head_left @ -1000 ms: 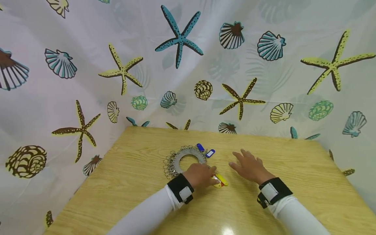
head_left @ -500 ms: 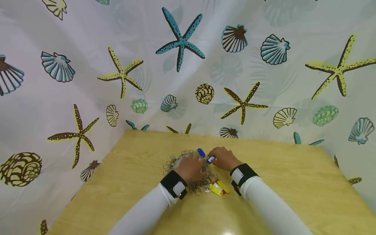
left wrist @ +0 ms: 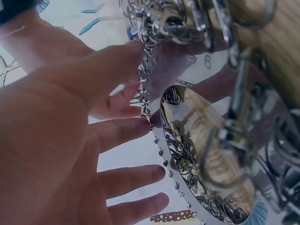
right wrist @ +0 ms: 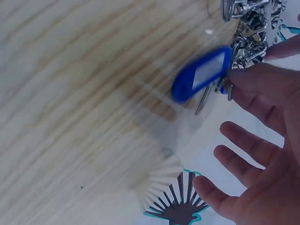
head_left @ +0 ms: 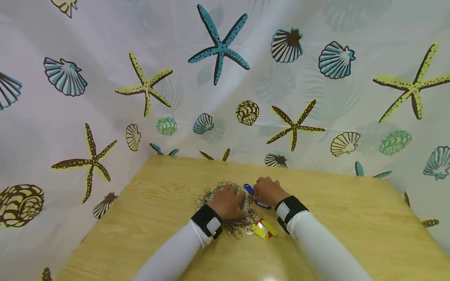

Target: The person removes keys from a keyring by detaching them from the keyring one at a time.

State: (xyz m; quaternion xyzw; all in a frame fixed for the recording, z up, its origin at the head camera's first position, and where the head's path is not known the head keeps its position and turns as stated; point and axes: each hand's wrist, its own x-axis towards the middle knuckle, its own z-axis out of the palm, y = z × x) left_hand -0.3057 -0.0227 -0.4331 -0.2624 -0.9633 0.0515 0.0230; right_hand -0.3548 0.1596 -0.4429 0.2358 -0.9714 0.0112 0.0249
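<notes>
A flat ring-shaped metal plate (left wrist: 207,77), hung round its rim with several metal clips and split rings (head_left: 234,232), lies on the table. My left hand (head_left: 227,203) rests over it; in the left wrist view the fingers are extended, the thumb and index fingertip touching its edge. At the plate's right side my right hand (head_left: 270,191) pinches the end of a blue key tag (right wrist: 201,75) by its small metal ring between thumb and index finger. The other fingers stay loose. A second blue key tag (head_left: 249,189) lies just left of that hand.
Two yellow key tags (head_left: 259,232) and a red one (head_left: 270,234) lie together at the plate's front right. A small white piece (head_left: 249,230) sits beside them. The wooden table (head_left: 168,203) meets a curtain (head_left: 175,97) printed with starfish and shells.
The left hand has moved from the yellow tags onto the metal plate. My right hand has come left to a blue key tag and turned it, shifting it slightly toward me.
</notes>
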